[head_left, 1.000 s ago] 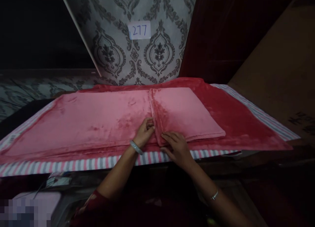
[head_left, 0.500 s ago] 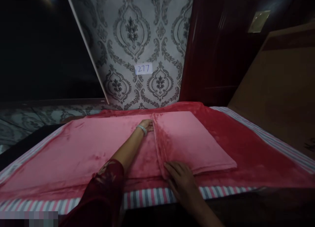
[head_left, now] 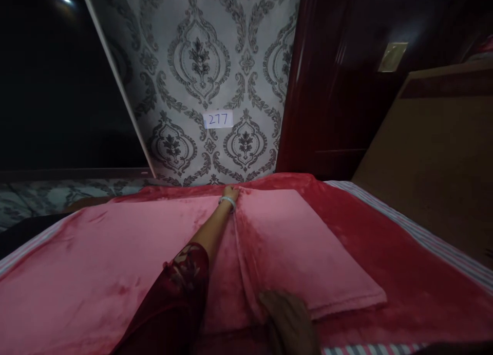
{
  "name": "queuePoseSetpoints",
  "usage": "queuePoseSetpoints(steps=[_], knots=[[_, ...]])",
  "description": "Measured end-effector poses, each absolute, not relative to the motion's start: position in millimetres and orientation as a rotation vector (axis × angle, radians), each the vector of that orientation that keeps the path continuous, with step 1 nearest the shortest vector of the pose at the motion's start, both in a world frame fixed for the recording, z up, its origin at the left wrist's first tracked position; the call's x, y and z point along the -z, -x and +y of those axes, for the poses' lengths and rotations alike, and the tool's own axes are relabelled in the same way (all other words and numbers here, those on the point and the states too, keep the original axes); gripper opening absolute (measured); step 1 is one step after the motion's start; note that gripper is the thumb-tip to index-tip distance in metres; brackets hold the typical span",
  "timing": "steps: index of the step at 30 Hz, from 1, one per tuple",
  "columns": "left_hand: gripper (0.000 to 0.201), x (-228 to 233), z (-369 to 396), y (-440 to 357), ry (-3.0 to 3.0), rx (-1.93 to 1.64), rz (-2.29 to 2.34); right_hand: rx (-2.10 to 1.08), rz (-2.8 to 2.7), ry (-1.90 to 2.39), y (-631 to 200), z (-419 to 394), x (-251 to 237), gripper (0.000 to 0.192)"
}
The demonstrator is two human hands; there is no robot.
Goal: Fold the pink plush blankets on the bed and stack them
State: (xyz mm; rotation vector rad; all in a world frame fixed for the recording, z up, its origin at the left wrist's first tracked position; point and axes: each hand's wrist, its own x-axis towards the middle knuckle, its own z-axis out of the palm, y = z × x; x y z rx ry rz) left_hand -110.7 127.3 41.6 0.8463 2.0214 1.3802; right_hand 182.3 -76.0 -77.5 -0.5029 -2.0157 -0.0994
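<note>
A pink fleece blanket lies spread across the table, with its right part folded over into a thicker panel. My left hand reaches to the far end of the fold line and rests there against the folded edge; whether the fingers pinch the cloth I cannot tell. A pale bangle sits on that wrist. My right hand lies flat on the near corner of the folded panel, pressing it down.
A darker red blanket lies under the pink one, over a striped cloth. Behind stands a grey patterned wall with a label reading 277. A dark red door and a brown board are at right.
My left hand slid along the fold from the near edge to the far edge of the blanket. My right hand stayed at the near corner. The view moved closer and tilted up.
</note>
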Motion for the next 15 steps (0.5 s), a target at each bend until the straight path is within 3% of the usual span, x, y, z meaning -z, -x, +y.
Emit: queuePoseSetpoints(steps=[5, 15], knots=[[0.029, -32, 128, 115, -0.924, -1.326, 2.099, 0.155, -2.057, 0.424, -178, -74, 73, 0.041], [0.021, -48, 134, 112, -1.012, -1.477, 2.141, 0.032, -2.003, 0.430, -180, -85, 37, 0.042]])
